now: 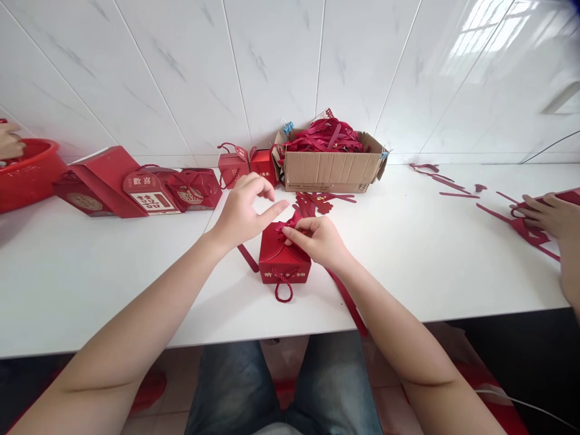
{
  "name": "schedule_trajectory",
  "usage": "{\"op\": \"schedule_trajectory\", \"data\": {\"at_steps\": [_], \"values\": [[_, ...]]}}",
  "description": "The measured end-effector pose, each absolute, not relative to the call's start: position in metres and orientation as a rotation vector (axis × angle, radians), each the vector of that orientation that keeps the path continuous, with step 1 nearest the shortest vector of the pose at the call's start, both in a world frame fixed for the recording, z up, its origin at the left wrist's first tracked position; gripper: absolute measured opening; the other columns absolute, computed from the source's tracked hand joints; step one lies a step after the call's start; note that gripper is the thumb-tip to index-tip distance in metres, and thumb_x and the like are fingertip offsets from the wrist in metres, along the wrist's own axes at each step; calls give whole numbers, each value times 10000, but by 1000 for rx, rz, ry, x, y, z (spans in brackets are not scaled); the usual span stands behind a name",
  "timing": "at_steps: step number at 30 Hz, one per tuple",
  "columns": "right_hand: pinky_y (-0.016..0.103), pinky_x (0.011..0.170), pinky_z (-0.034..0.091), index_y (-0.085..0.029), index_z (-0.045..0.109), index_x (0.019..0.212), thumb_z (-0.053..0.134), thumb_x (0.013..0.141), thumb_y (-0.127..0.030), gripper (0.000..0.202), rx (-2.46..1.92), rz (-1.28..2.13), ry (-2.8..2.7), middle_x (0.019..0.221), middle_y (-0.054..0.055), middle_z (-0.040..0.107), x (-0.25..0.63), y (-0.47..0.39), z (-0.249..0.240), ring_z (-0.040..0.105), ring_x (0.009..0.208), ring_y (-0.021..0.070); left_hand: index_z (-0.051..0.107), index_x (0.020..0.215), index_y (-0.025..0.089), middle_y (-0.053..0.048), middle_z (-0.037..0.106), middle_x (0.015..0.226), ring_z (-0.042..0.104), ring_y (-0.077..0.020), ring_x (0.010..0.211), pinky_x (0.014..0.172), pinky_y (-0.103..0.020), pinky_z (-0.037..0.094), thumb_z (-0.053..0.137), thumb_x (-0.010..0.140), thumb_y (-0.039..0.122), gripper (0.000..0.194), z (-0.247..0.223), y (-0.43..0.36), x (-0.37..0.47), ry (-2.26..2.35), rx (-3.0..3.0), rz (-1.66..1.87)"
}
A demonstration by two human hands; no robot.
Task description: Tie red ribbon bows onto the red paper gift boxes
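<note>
A small red gift box [284, 257] stands on the white table in front of me, a twisted cord loop [283, 293] hanging down its near side. On its top sits a red ribbon bow [290, 225]. My right hand [319, 240] pinches the bow between thumb and fingers. Above the box's left side my left hand [244, 210] hovers with thumb and fingers apart, holding nothing. A long red ribbon [348, 297] runs from the box's right side past the table's front edge, partly under my right forearm. Another ribbon end [248, 258] lies to the left of the box.
Behind stands a cardboard carton [333, 169] full of red ribbons, with loose strips before it. Several red gift boxes [151, 193] line the wall at left, near a red basin [34, 166]. Other people's hands work at far left and at right, where a hand [550, 214] handles ribbon.
</note>
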State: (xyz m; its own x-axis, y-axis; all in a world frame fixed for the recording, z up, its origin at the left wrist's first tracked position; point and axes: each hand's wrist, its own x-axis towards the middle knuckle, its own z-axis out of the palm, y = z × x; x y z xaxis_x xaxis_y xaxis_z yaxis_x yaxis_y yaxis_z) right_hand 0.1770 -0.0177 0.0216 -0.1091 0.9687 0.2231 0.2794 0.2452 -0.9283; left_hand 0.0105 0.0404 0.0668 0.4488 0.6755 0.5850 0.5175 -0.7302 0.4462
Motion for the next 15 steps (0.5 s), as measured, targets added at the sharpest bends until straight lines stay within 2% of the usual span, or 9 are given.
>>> {"op": "schedule_trajectory", "data": {"at_steps": [2,5,8,11,15], "values": [[254,550,414,-164,645,600,613,831,-359,304,-1202,908,-1598,674,43,716,176,-18,21,568,556,118,602,729,176,-27,626,784,563,-178,796,787,-322,432,596,827,448,289,60,35,4,1037,2374,1015],[264,560,428,-171,631,612,607,834,-361,294,-1207,899,-1615,695,46,721,175,-19,19,596,582,132,657,763,174,-25,662,784,589,-172,782,761,-316,444,648,798,444,272,51,30,-2,954,2210,792],[265,559,437,-194,566,753,641,805,-358,188,-1178,928,-1543,682,20,713,174,-20,17,617,582,142,642,711,166,-33,665,779,606,-170,775,754,-317,477,700,766,402,250,43,29,-5,891,2040,854],[256,545,432,-247,410,922,684,768,-353,332,-1116,976,-1438,655,-35,698,172,-21,13,635,574,154,600,666,162,-56,687,846,642,-196,888,825,-342,502,720,761,351,243,35,30,-6,800,1951,890],[236,512,397,-261,351,900,664,780,-336,343,-1073,967,-1446,641,-57,676,170,-23,11,611,539,136,569,686,165,-77,707,933,644,-220,1015,879,-376,513,704,789,317,228,28,29,-9,705,1865,875]]}}
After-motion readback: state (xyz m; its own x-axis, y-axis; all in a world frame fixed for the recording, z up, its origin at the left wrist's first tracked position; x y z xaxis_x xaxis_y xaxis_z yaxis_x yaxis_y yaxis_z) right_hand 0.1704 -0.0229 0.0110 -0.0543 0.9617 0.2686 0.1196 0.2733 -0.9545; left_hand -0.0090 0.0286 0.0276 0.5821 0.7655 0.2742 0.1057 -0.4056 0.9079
